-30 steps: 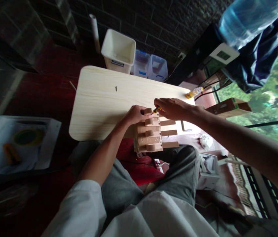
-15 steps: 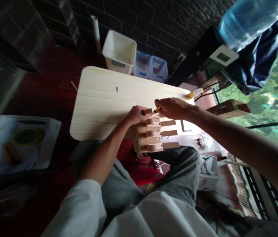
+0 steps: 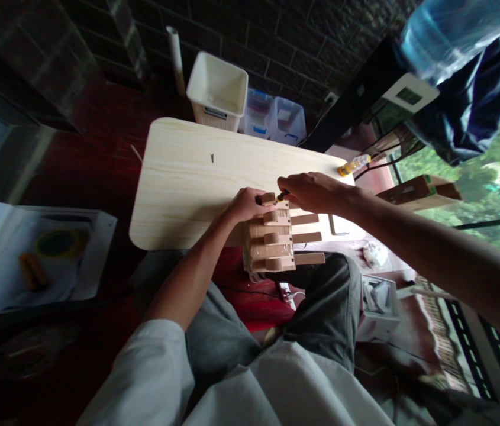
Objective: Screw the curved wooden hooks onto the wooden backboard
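A box-shaped brown piece (image 3: 256, 242), bound in shiny clear tape and bearing wooden slats with rounded blocks, hangs over the table's near edge. At its far end my left hand (image 3: 246, 205) is closed on it, fingers by the top wooden block (image 3: 268, 199). My right hand (image 3: 309, 190) grips a screwdriver (image 3: 281, 196) with yellow and black on it, its tip meeting the top slat beside my left fingertips. Several dark screw heads or holes show along the slats. The fingers of my right hand partly hide the screwdriver's handle.
A small dark screw (image 3: 212, 158) lies on the pale wooden table (image 3: 174, 195). Near the right end stands a clear bottle-like thing with a yellow end (image 3: 354, 165). Beyond the far edge are a cream bin (image 3: 216, 89) and clear plastic boxes (image 3: 271, 118).
The whole view has shifted slightly. The screwdriver stays at the top slat, with less of its yellow part showing, and my left hand keeps its hold.
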The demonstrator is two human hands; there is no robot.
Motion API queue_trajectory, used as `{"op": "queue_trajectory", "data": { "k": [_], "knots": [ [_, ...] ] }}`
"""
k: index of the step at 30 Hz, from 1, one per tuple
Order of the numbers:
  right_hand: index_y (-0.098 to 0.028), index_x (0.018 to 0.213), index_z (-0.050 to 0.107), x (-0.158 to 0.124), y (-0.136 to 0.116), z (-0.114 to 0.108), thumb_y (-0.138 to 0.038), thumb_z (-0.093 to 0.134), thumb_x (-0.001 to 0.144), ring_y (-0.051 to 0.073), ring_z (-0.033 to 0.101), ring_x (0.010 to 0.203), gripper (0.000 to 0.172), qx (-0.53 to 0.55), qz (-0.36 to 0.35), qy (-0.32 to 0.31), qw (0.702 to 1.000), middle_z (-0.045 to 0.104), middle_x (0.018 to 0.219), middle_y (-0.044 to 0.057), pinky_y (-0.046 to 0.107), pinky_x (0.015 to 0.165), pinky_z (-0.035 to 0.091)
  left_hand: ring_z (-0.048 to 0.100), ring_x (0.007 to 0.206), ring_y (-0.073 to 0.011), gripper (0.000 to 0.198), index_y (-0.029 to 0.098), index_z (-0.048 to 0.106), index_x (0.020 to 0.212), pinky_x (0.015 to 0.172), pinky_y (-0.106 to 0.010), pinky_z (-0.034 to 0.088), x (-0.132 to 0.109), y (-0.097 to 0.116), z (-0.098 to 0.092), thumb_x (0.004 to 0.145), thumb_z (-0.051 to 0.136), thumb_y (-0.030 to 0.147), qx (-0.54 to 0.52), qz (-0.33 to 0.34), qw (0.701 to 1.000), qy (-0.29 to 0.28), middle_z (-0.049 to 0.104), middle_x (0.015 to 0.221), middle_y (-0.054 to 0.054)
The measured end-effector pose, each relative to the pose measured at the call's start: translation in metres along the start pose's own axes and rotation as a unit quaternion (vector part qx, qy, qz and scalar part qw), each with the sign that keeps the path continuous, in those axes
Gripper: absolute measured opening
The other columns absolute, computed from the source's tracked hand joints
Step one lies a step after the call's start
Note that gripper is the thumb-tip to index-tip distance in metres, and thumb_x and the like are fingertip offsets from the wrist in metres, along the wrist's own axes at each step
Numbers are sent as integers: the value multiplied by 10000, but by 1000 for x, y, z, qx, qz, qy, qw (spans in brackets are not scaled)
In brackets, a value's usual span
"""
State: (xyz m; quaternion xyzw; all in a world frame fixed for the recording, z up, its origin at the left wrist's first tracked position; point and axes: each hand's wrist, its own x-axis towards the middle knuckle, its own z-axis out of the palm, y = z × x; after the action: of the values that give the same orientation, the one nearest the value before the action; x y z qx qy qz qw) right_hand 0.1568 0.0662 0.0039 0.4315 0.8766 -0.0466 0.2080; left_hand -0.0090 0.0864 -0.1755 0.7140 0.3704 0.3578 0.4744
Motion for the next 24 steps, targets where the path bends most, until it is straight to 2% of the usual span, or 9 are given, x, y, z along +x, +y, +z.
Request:
{"op": "queue_trajectory", "data": {
  "k": [7, 10, 14, 18, 24],
  "knots": [
    [-87, 1195, 546, 2, -1, 8, -365, 458, 999, 228, 657, 821, 352, -1, 43, -20, 999, 714, 975, 188, 295, 649, 360, 470, 562, -110, 348, 123, 684, 658, 529, -240, 306, 3, 0, 0, 691, 708, 469, 14, -12, 1000, -2, 542, 575, 29],
    [-102, 1197, 563, 2, 6, 9, -385, 494, 982, 230, 662, 839, 362, 9, 63, -24, 998, 720, 985, 173, 294, 657, 379, 514, 592, -133, 350, 122, 722, 722, 553, -246, 339, 3, 0, 1, 685, 712, 470, 18, -21, 1000, -1, 589, 599, 17],
    [-154, 1193, 588, 2, 15, 0, -341, 537, 956, 210, 657, 860, 306, 11, 31, -37, 999, 722, 1009, 117, 285, 683, 383, 574, 654, -163, 355, 127, 754, 803, 596, -253, 381, 3, 0, 3, 687, 720, 461, 19, -29, 999, -4, 662, 662, -5],
    [-168, 1161, 611, 1, 16, -8, -259, 524, 946, 205, 642, 924, 249, -14, -15, -22, 1000, 710, 1060, 102, 286, 719, 381, 576, 651, -164, 355, 131, 757, 793, 590, -252, 379, 4, -1, 3, 691, 724, 470, 34, -28, 999, -7, 676, 668, -9],
    [-148, 1121, 626, 4, 17, 1, -296, 488, 975, 209, 650, 883, 250, -31, -10, -13, 999, 715, 1006, 112, 286, 689, 369, 586, 674, -169, 360, 130, 761, 814, 604, -255, 384, 4, -1, 3, 690, 722, 465, 30, -32, 999, -5, 680, 680, -6]
  ]
}}
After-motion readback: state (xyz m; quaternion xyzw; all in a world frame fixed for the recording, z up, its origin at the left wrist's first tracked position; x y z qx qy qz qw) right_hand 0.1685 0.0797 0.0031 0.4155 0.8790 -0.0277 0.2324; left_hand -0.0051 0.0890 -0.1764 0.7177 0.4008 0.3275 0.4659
